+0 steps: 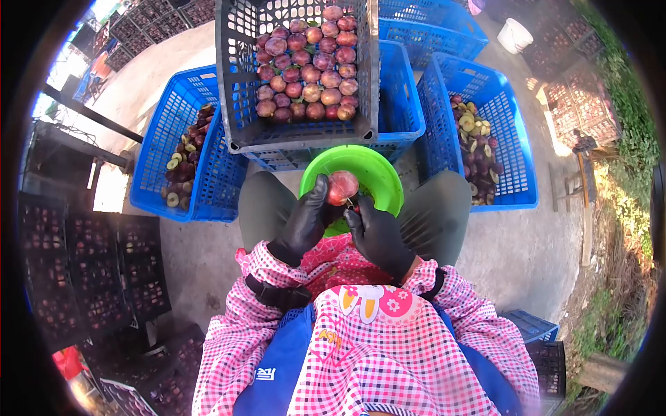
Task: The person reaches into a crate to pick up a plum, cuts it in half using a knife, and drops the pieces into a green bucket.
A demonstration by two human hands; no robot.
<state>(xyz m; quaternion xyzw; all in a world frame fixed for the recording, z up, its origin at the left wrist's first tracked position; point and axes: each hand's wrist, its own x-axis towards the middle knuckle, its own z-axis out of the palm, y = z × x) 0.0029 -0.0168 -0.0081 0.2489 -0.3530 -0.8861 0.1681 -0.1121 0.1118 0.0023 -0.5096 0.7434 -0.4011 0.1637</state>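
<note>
Over a green bowl [386,173] between my knees, a red plum [342,187] is held up. My left hand [306,220], in a black glove, grips the plum from its left side with the thumb along it. My right hand [378,232], also black-gloved, is closed just under the plum's right side, round something small and dark that I cannot make out. Beyond the bowl, a black crate [237,114] holds many whole plums.
A blue basket [156,182] at the left and another blue basket [517,163] at the right hold cut plums. More blue baskets [430,31] stand behind. A white bucket [515,36] is at the back right. Stacked dark crates [94,267] line the left.
</note>
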